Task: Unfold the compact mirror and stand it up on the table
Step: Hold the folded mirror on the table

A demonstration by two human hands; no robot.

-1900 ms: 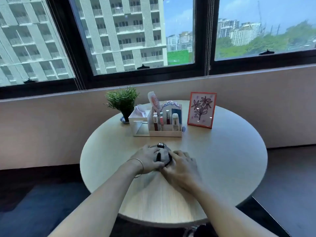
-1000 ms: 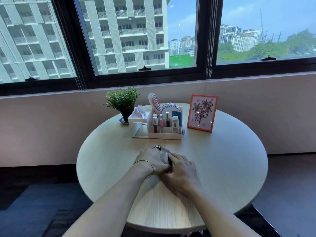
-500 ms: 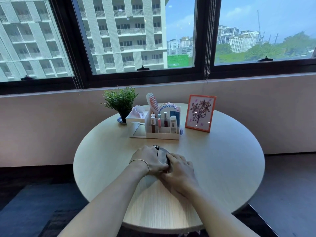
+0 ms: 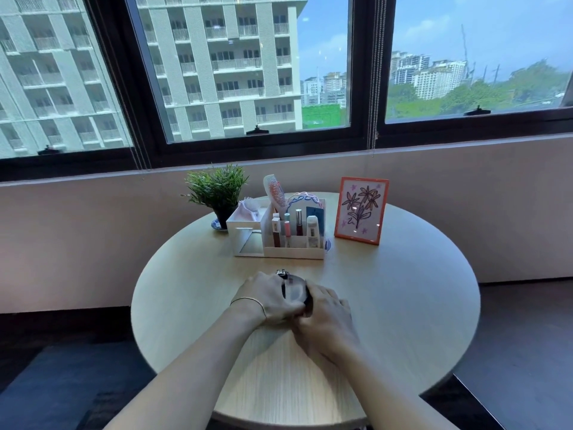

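Observation:
A round dark compact mirror (image 4: pixel 294 291) with a metal hinge at its far edge lies near the middle of the round wooden table (image 4: pixel 403 305). Its grey reflective top face shows between my hands. My left hand (image 4: pixel 268 297) grips its left side, a thin bracelet on the wrist. My right hand (image 4: pixel 325 315) holds its right and near edge, fingers curled around the rim. Both hands cover much of the mirror, so how far its halves are apart is hard to tell.
Behind the mirror stands a white organiser (image 4: pixel 291 240) with cosmetics, a comb and a tissue box. A small potted plant (image 4: pixel 218 193) sits at the back left and an orange-framed flower picture (image 4: pixel 361 209) at the back right. A wall with windows lies beyond.
My hands have stayed on the mirror in nearly the same spot. More of the grey reflective face shows between them now than half a second ago. The camera has shifted slightly.

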